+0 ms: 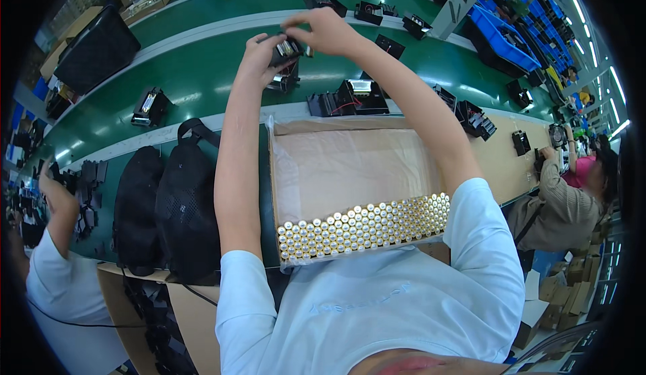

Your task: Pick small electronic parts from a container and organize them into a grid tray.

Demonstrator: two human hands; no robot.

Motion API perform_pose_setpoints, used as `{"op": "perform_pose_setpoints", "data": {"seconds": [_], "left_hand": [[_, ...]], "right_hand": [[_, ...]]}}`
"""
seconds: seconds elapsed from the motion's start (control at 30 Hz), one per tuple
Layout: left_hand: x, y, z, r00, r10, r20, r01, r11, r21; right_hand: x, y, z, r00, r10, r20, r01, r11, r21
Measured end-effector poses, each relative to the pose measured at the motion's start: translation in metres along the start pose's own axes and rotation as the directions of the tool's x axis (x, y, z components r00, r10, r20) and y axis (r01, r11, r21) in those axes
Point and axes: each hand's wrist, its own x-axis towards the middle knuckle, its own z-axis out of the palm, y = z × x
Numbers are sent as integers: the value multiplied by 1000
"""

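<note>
My left hand (258, 57) is closed round a black plastic housing (286, 50) with a shiny metallic part in it, above the green conveyor. Over that housing reaches my right hand (328, 33), its fingers bent and its thumb and forefinger near the housing's top. A small gold-coloured end shows under my right palm; what it belongs to is hidden. Just below, another black housing (288, 79) sits on the conveyor. Between my forearms lies an open carton (350, 166) with a plastic liner, and cylindrical batteries (360, 230) stand upright in rows along its near side.
More black housings (360, 95) with red wires sit along the green conveyor (202, 85). Two black bags (185, 207) stand left of the carton. A black bin (97, 48) is far left, a blue crate (501, 38) far right. Co-workers sit on both sides.
</note>
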Motion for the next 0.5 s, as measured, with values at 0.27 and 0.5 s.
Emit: {"op": "perform_pose_setpoints", "data": {"seconds": [0.27, 0.5], "left_hand": [[-9, 4, 2, 993, 37, 111, -55, 985, 164], [-5, 4, -1, 985, 159, 72, -175, 910, 375]], "right_hand": [[27, 5, 23, 952, 296, 80, -292, 955, -58], [10, 25, 59, 724, 579, 375, -659, 420, 624]]}}
